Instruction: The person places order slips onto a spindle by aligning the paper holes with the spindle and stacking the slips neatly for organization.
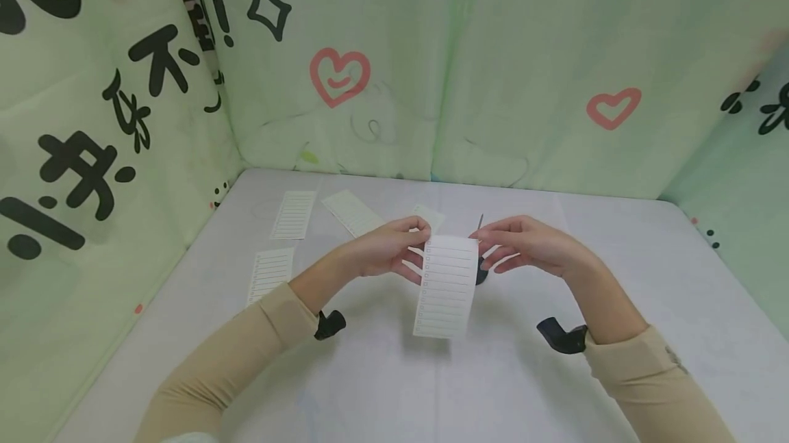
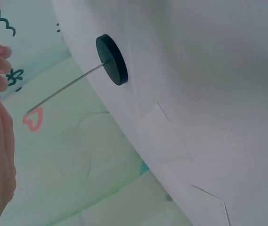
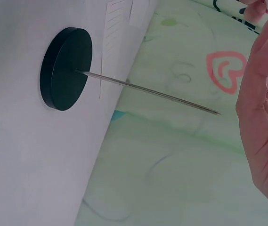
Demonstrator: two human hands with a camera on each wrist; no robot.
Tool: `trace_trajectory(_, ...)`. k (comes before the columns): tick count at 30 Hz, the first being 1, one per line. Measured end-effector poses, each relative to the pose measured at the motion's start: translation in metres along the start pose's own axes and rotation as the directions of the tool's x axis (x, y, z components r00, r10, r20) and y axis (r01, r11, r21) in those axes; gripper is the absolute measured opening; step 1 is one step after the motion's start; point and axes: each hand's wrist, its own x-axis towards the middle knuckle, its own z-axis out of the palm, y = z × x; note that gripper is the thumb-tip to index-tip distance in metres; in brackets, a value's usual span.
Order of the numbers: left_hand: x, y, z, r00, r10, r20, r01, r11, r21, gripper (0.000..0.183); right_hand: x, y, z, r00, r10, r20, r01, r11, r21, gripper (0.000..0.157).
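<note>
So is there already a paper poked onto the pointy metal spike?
No, the right wrist view shows the metal spike bare from its round black base to its tip.

Pale green curtains (image 1: 524, 39) with pink hearts (image 1: 338, 82) and black lettering (image 1: 42, 224) enclose a white-topped table (image 1: 382, 388).

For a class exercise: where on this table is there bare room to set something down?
The table is bare between the sleeves, nearer than the held sheet, and between the right hand and right curtain. Crowded: far left to centre, with loose sheets, and behind the held sheet, at the spike stand.
</note>
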Motion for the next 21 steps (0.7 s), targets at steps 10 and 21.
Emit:
trace_trajectory(10,-0.0006,-0.0013,0.0031,0.999,-0.024,0.022,0.023,0.999,0.040,0.008,0.0039,0.0028,0.0063,1.000,-0.011,0.028,0.014,0.997,-0.078,0.030)
trace_trajectory(21,0.0014,-0.0082,0.0008,0.998,-0.040,0.037,0.040,0.999,-0.003,0.010,0.0059,0.0031,0.0080,0.997,0.006,-0.073,-0.018,0.986,-0.164,0.029)
